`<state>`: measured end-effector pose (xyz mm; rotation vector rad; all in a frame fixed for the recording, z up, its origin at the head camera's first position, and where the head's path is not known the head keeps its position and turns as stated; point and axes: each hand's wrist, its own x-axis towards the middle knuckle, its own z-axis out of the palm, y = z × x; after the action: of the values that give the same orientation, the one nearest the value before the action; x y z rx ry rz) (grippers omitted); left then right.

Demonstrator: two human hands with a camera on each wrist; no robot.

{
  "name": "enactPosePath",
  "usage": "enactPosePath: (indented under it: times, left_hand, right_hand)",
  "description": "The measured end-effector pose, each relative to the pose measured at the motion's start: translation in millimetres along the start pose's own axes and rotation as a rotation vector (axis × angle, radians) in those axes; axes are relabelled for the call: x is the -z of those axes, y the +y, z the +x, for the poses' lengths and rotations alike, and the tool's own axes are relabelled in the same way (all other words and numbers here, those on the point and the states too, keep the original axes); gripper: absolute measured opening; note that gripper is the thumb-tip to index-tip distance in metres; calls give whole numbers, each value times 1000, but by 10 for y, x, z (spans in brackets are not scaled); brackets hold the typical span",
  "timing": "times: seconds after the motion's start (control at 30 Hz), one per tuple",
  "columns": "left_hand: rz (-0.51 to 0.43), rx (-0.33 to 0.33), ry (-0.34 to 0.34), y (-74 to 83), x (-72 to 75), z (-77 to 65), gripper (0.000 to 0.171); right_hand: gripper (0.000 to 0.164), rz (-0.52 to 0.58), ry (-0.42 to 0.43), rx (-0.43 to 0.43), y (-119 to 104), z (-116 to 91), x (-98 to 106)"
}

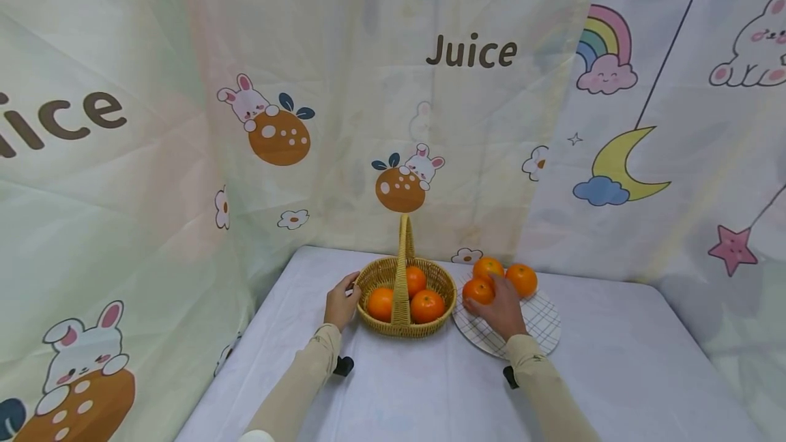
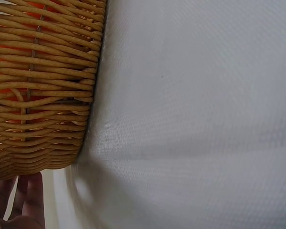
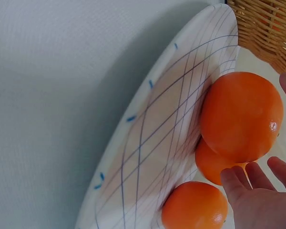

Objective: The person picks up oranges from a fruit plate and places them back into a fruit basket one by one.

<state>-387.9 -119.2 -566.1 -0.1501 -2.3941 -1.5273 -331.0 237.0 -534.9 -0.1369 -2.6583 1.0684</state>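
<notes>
My left hand (image 1: 341,302) is at the left side of a woven basket (image 1: 366,277) with a tall handle, its fingers right at the rim. Those fingers (image 2: 33,198) look fairly straight against the basket's end in the left wrist view. Three oranges lie in the basket, one of them a front-right orange (image 1: 428,306). Over a checked plate (image 1: 540,322), my right hand (image 1: 505,309) reaches around the nearest orange (image 3: 241,117), thumb on one side and spread fingers on the other. Two more oranges, a rear one (image 1: 488,269) and a right one (image 1: 522,281), sit beside it.
Basket and plate stand side by side near the back of a white-covered table (image 1: 417,387). Behind them hangs a printed curtain (image 1: 368,87), with more fabric along the left and right sides. The basket's handle (image 1: 402,264) rises high above its rim.
</notes>
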Motion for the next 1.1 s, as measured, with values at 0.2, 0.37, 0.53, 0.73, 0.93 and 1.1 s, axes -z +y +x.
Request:
enactPosePath:
  times: [0.2,0.37,0.53,0.73,0.93,1.1]
  left_hand:
    - [3,6,0,-24,-10,4,39]
    - [-2,10,-6,-30,-11,20,40]
    - [-4,3,-3,-42,-18,29,39]
    - [-6,-3,2,-31,-21,31,39]
    - [7,-8,4,-58,-27,38,39]
    - [1,-6,3,-47,-26,36,39]
  right_hand:
    - [86,18,-15,-24,41,6,-23]
    - [87,36,-17,-33,80,43,-40]
    - [87,58,-16,-31,102,55,-50]
    - [86,82,-8,-29,98,37,-65]
    - [84,71,-1,-45,115,32,-117]
    - [82,67,18,-38,147,37,-155]
